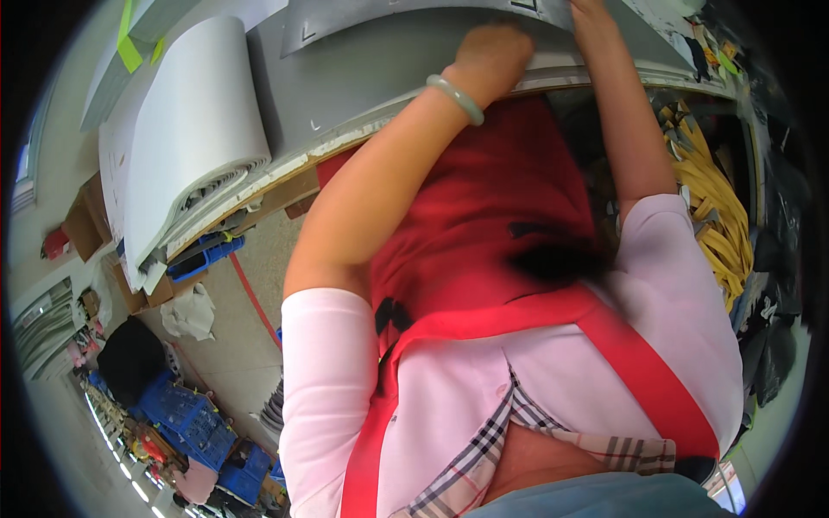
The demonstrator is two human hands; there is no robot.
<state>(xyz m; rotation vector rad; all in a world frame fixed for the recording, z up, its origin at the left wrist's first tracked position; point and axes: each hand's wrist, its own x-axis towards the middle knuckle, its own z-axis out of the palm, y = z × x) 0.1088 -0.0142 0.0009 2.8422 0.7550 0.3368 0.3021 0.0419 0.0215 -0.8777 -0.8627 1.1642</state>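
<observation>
Starting at the left, we are seeing a white roll [199,95] lying on the worktable [298,161]. Rightward, a grey panel [380,19] is curving along the far side above a dark sheet [345,82]; we are judging it thin, light and springy, perhaps slippery, best held by its edges. The left hand [496,59] is lying curled by its near edge, hiding its fingers; the right hand [592,17] is resting by its right end, the picture cutting off its fingertips. We cannot tell either hand's grip.
</observation>
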